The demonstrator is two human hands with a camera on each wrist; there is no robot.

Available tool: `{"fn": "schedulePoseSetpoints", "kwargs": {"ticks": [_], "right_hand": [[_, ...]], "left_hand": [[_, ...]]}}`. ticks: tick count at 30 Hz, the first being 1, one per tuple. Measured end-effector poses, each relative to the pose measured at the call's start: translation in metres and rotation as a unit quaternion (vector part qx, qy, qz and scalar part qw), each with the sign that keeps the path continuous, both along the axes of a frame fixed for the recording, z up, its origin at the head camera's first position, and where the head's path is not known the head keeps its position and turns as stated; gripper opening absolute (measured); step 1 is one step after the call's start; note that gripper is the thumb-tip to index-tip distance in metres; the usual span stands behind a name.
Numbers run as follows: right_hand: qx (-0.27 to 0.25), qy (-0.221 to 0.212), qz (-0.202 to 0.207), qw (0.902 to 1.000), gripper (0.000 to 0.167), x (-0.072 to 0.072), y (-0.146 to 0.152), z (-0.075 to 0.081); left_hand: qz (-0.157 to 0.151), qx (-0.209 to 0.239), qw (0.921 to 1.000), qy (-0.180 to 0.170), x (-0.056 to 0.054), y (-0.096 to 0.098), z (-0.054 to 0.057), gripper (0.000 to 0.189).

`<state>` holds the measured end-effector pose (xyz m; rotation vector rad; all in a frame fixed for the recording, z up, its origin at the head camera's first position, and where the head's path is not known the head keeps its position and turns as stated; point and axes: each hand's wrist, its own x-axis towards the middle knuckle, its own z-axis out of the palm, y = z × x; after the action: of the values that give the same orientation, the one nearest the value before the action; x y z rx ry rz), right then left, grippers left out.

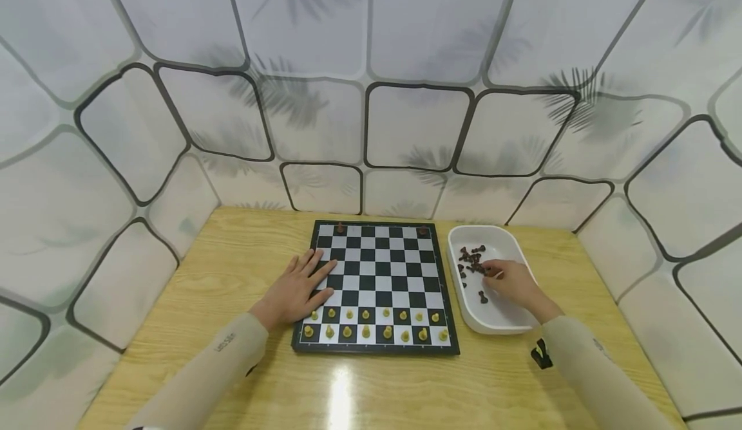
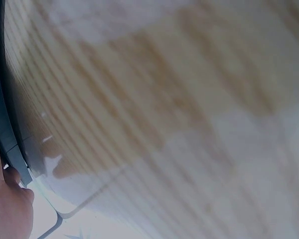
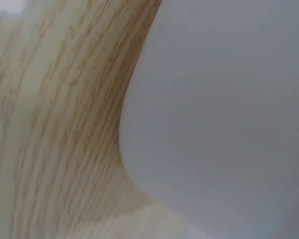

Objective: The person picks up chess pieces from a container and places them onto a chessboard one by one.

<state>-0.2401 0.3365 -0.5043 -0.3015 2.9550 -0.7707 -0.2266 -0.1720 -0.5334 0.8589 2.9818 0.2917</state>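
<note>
A black-and-white chessboard (image 1: 375, 266) lies on the table. My left hand (image 1: 290, 291) rests on its left edge, fingers spread over the squares; in the left wrist view part of that hand (image 2: 12, 209) shows beside the board's dark edge (image 2: 5, 119). Yellow chess pieces (image 1: 366, 331) stand in the two near rows. On the far row stand two dark chess pieces, one toward the left (image 1: 339, 228) and one at the right (image 1: 423, 231). Inside a white tray (image 1: 493, 324), my right hand (image 1: 514, 283) has its fingertips at a heap of dark chess pieces (image 1: 466, 257); whether it grips one is unclear.
One dark piece (image 1: 483, 297) lies apart in the tray, nearer me. A small black object (image 1: 542, 355) shows beside the right sleeve. Patterned panels (image 1: 417, 124) wall the wooden table (image 1: 232, 250) at the back and sides. The tray's outer wall (image 3: 214, 119) fills most of the right wrist view.
</note>
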Motion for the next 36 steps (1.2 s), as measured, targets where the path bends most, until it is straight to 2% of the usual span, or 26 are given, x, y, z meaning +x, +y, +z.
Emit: {"fn": "schedulePoseSetpoints", "kwargs": {"ticks": [12,19,27,32,36], "right_hand": [[0.037,0.031,0.011,0.9988,0.028,-0.002,-0.004,0.0],[0.051,0.033,0.013,0.9981,0.026,-0.001,-0.008,-0.001],[0.064,0.017,0.003,0.9978,0.026,-0.004,-0.011,0.0],[0.066,-0.004,0.0,0.9978,0.025,-0.006,-0.012,0.0],[0.059,-0.005,0.0,0.9982,0.025,-0.005,-0.013,0.001]], "left_hand": [[0.004,-0.006,1.0,-0.004,-0.001,0.001,0.0,0.07],[0.0,-0.002,1.0,-0.004,-0.002,0.001,-0.001,0.069],[0.001,0.006,1.0,0.007,-0.002,-0.001,-0.004,0.069],[0.003,-0.005,1.0,-0.001,-0.001,0.0,-0.002,0.07],[0.001,0.0,1.0,-0.003,0.0,0.0,0.0,0.07]]}}
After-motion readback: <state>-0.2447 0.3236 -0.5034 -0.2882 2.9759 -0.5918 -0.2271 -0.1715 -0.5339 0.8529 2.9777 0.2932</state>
